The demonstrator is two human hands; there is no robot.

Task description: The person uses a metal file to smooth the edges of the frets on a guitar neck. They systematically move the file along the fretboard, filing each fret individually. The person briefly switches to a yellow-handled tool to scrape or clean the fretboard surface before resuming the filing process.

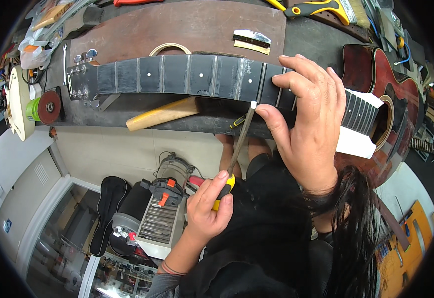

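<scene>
In my left hand (208, 204) is a slim grey metal file (241, 141) with a yellow and black handle. Its pale tip meets the near edge of a guitar fretboard (182, 74), just left of my right thumb. My right hand (304, 116) lies across the neck with its fingers spread; the thumb is at the near edge. A dark red guitar body (400, 84) lies at the right, white paper (356, 142) beside the fretboard's end. The headstock (82, 82) with its tuners points left. My right hand hides part of the neck.
On the bench lie a wooden-handled tool (160, 114), a bridge-shaped metal piece (252, 40), a brush (326, 10) and a wrench (64, 64). A green and brown disc (48, 107) stands at the left. Below the bench are a vacuum (172, 174) and a black guitar case (107, 213).
</scene>
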